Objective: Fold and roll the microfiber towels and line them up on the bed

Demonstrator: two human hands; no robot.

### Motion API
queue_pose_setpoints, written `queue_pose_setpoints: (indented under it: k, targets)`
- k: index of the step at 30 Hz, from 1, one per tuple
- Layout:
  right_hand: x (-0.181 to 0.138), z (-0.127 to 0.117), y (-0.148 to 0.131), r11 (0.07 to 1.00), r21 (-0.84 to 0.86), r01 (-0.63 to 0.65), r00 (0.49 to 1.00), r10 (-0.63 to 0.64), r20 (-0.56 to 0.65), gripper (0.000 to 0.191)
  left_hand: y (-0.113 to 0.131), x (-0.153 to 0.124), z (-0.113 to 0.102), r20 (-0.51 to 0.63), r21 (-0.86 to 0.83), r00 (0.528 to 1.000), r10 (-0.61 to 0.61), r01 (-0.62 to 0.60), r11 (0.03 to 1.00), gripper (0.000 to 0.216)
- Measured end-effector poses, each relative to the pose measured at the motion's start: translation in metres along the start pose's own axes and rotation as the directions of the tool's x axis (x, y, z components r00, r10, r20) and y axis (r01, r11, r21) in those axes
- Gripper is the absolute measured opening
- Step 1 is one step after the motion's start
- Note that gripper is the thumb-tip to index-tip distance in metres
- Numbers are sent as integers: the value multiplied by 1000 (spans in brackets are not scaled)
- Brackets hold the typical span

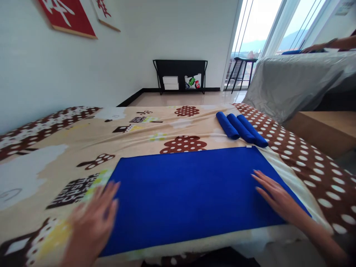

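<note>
A blue towel (189, 193) lies spread flat on a patterned bedspread (139, 129) in front of me. My left hand (94, 218) rests flat on the towel's left edge, fingers stretched out and a little blurred. My right hand (275, 196) lies flat on the towel's right part, fingers extended. Neither hand holds anything. Three rolled blue towels (240, 128) lie side by side beyond the flat towel, toward the right.
A second bed with a grey cover (292, 81) stands at the right; another person's arm (325, 45) rests on it. A black shelf (180, 76) holding boxes stands against the far wall, a black stool (241, 70) by the window.
</note>
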State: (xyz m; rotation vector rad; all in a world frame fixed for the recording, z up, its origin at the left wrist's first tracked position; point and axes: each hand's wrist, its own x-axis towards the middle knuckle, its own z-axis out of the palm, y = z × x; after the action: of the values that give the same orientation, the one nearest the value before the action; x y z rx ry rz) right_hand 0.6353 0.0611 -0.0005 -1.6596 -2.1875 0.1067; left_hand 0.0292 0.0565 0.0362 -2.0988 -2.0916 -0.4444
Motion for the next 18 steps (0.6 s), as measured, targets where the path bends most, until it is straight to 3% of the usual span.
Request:
queue_pose_setpoints:
  k: [1,2,4,6,7,9,12,15,18]
  targets:
    - [29,5,-26,996,46,77,996,-78,39,54,42,24,0,13,-42,997,82,-81,996,56]
    - [60,12,-53,983,90,159,984,-165,68,53,84,47,4,108,-85,976,187,-178,980,55]
    - [119,31,-102,943,156,293,944,-311,110,54,160,89,21,265,-162,885,382,-350,923,57]
    - [165,51,-132,929,158,335,927,-356,123,54,206,120,42,276,-177,859,431,-396,901,56]
    - [181,59,-135,926,154,344,922,-364,132,53,213,131,52,276,-177,855,439,-403,898,56]
    - [196,66,-116,934,133,332,926,-350,140,50,195,145,64,273,-171,861,430,-396,902,53]
    - [183,50,-39,970,84,226,965,-235,118,51,107,151,62,266,-120,908,324,-302,946,52]
    - [149,21,49,999,27,43,997,-44,56,58,8,152,53,241,-14,966,93,-92,996,57]
    - [123,5,102,997,0,-72,997,72,8,61,-45,153,49,230,44,973,-7,-3,999,60]
